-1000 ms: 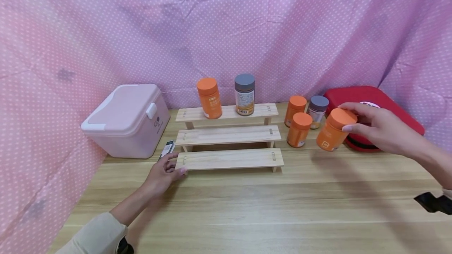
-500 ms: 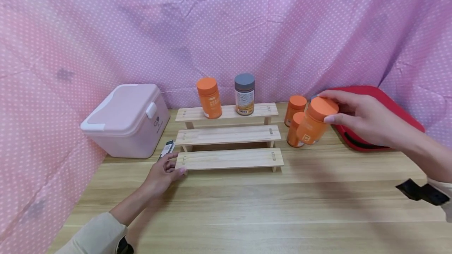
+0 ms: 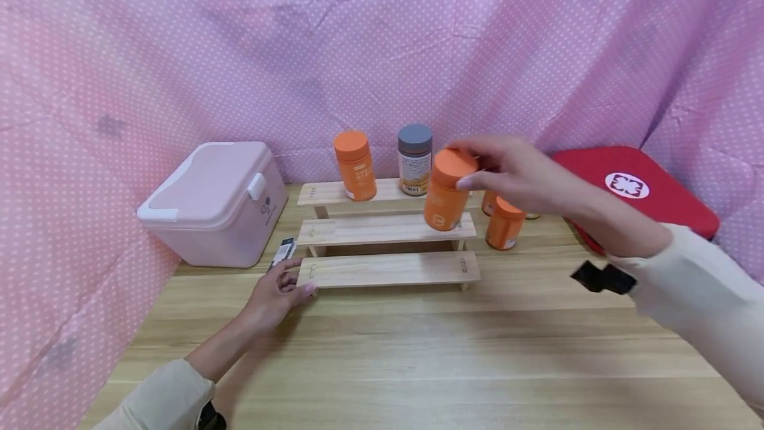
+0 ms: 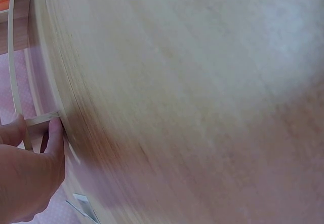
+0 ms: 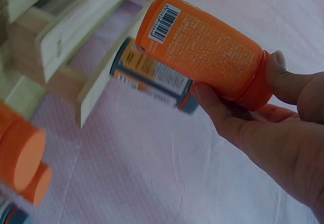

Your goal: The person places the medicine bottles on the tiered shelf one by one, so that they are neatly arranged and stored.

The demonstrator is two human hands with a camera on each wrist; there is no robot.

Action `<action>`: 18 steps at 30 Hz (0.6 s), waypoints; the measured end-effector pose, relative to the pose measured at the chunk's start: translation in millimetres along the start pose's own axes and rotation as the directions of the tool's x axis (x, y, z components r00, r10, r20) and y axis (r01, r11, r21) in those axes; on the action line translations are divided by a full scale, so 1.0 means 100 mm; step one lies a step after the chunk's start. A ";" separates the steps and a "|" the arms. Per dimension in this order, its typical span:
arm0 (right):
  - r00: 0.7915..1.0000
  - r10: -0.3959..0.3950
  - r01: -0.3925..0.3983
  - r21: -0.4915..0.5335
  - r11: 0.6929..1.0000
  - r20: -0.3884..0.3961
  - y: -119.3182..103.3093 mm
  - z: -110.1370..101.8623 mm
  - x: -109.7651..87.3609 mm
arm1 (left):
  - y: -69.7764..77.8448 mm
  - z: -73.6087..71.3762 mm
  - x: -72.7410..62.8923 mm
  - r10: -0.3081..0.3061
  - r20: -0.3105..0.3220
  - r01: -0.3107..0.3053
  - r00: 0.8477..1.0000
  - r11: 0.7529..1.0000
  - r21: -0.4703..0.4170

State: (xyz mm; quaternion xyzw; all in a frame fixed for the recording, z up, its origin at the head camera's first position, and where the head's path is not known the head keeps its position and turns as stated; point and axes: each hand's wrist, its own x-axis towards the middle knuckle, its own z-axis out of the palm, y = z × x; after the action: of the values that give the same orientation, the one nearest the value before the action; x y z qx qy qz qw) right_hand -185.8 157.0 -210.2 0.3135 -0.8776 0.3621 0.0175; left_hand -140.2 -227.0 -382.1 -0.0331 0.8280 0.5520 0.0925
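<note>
By its orange cap, my right hand (image 3: 507,171) grips an orange supplement bottle (image 3: 446,198). In the head view the bottle overlaps the right end of the middle step; its barcode side shows in the right wrist view. My left hand (image 3: 271,296) pinches the left end of the lowest step of a three-step wooden display rack (image 3: 382,271), thumb at the front edge, as the left wrist view also shows. On the rack's top step stand an orange bottle (image 3: 357,168) and a grey-capped bottle (image 3: 414,159), just left of the held one.
Right of the rack, an orange-capped bottle (image 3: 505,224) stands on the wooden table (image 3: 382,363), others partly hidden behind my right hand. A red case (image 3: 644,191) lies at the back right, a pink lidded box (image 3: 215,204) at the left. A small label (image 3: 283,252) lies beside the rack.
My right hand has carried the orange bottle left from beside the red case to the right end of the rack. My left hand stays on the lowest step.
</note>
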 end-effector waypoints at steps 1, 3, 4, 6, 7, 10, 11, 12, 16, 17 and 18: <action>1.000 -0.018 0.017 0.009 1.000 0.017 -0.01 0.05 0.07 | 0.00 0.00 0.00 -0.002 -0.002 0.002 1.000 1.000 0.001; 0.997 -0.059 0.059 0.018 0.998 0.050 -0.02 0.17 0.19 | 0.00 0.00 -0.01 -0.003 -0.002 0.003 1.000 1.000 -0.006; 0.995 -0.075 0.073 0.029 0.997 0.063 -0.03 0.23 0.25 | 0.00 -0.01 0.00 0.000 0.000 0.000 1.000 1.000 -0.007; 0.991 -0.093 0.088 0.056 0.995 0.098 -0.05 0.37 0.36 | 0.00 -0.01 0.00 0.004 0.002 -0.004 1.000 1.000 -0.006; 0.989 -0.101 0.094 0.066 0.993 0.111 -0.05 0.44 0.41 | -0.01 -0.01 0.00 0.005 0.003 -0.005 1.000 1.000 -0.013; 0.988 -0.100 0.090 0.087 0.992 0.117 -0.08 0.62 0.54 | 0.00 0.00 0.01 0.011 0.007 -0.010 1.000 1.000 -0.022; 0.989 -0.097 0.087 0.093 0.992 0.114 -0.09 0.67 0.59 | 0.00 0.00 0.01 0.010 0.005 -0.010 1.000 1.000 -0.020; 0.990 -0.095 0.085 0.094 0.992 0.104 -0.10 0.72 0.62 | 0.00 0.00 0.01 0.007 0.003 -0.007 1.000 1.000 -0.019; 0.996 -0.037 0.031 0.076 0.997 0.085 -0.14 0.86 0.74 | 0.01 0.00 0.01 0.005 0.002 -0.005 1.000 1.000 -0.024; 0.996 -0.026 0.020 0.076 0.997 0.083 -0.14 0.89 0.76 | 0.01 0.00 0.00 0.002 0.003 -0.002 1.000 1.000 -0.025; 0.996 -0.007 0.002 0.069 0.998 0.084 -0.15 0.91 0.78 | 0.01 0.00 0.00 0.000 0.005 0.000 1.000 1.000 -0.027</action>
State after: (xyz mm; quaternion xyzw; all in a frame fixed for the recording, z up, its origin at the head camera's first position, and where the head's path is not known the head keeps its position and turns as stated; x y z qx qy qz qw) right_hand -222.1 48.7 -247.8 0.3308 -0.8639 0.3786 -0.0294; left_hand -140.8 -226.9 -381.0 -0.0329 0.8202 0.5633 0.0940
